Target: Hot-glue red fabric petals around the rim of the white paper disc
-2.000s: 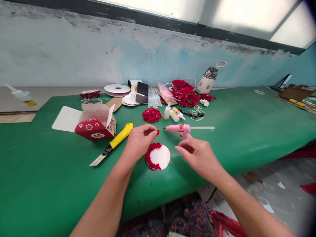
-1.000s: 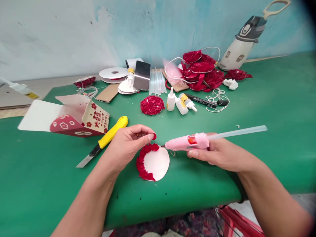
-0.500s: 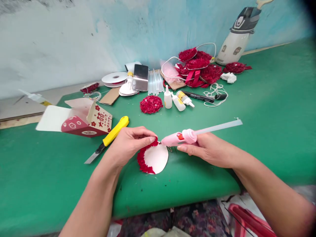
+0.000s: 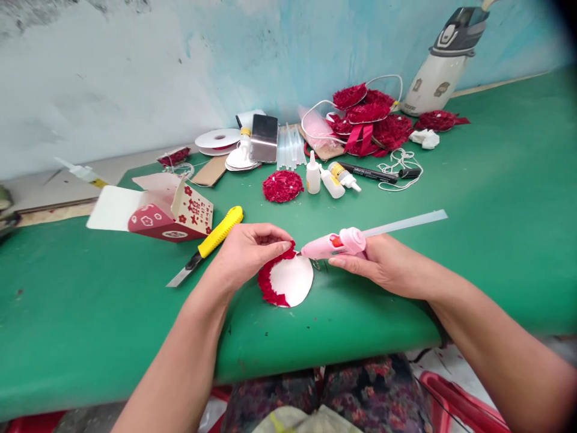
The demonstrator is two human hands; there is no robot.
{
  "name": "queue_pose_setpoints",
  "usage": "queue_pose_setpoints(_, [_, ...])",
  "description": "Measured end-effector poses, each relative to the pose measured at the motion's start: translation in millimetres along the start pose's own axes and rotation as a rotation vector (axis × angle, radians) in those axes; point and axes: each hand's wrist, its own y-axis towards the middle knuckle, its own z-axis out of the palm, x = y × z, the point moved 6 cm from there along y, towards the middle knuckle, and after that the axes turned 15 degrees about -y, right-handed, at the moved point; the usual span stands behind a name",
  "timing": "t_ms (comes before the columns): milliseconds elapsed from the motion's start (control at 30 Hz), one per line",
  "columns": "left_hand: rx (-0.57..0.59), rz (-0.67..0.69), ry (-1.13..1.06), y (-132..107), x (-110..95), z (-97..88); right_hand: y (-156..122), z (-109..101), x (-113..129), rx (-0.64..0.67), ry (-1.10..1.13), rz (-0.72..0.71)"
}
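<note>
On the green table near its front edge lies a round white disc (image 4: 294,281), its left and upper rim covered by a gathered red ribbon (image 4: 269,287). My left hand (image 4: 250,251) pinches the ribbon between thumb and finger at the top of the disc. A pink glue gun (image 4: 332,245) is gripped in my right hand (image 4: 383,264), its nozzle at the disc's upper rim just beside the pinched ribbon. From the back of the gun sticks a long clear glue stick (image 4: 408,222). The fingers under the gun are partly hidden.
Left of my hands lie a yellow utility knife (image 4: 220,231) with its blade out and an open red box (image 4: 157,222). Behind stand small glue bottles (image 4: 312,174) and a finished red rosette (image 4: 283,186). A rosette pile (image 4: 369,117) and a white bottle (image 4: 435,81) are at the back right.
The whole view has shifted slightly, so everything sits a little further right and higher. Both hands keep their hold, with the nozzle still at the disc's upper rim.
</note>
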Motion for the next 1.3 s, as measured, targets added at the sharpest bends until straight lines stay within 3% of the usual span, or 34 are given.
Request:
queue_pose_setpoints(200, [-0.015,0.020,0.027,-2.0,-1.9,0.3,0.0,-0.2,-2.8,-0.005,-0.051,0.039])
queue_pose_setpoints(433, [0.059,-0.009,0.143,-6.4,2.6,8.0,0.1,-0.1,-2.9,-0.015,-0.032,0.019])
queue_pose_setpoints(633, [0.039,0.074,0.337,-4.1,5.4,7.2,0.6,-1.1,-5.8,-0.037,-0.050,0.022])
queue_pose_setpoints(800, [0.021,0.167,0.484,0.3,1.4,7.1,1.0,-3.3,1.8,-0.013,-0.013,-0.059])
queue_pose_setpoints(967, [0.002,0.081,0.389,1.4,6.0,2.7,0.0,-5.7,1.7,-0.006,-0.004,-0.066])
queue_pose_setpoints(1133, [0.058,-0.009,0.148,1.2,6.5,-2.8,-3.2,-5.6,-12.9,-0.029,0.072,0.064])
queue_pose_setpoints(1300, [0.030,-0.023,0.063,3.1,5.8,-10.8,-6.8,-7.7,-16.1,-0.031,0.101,0.146])
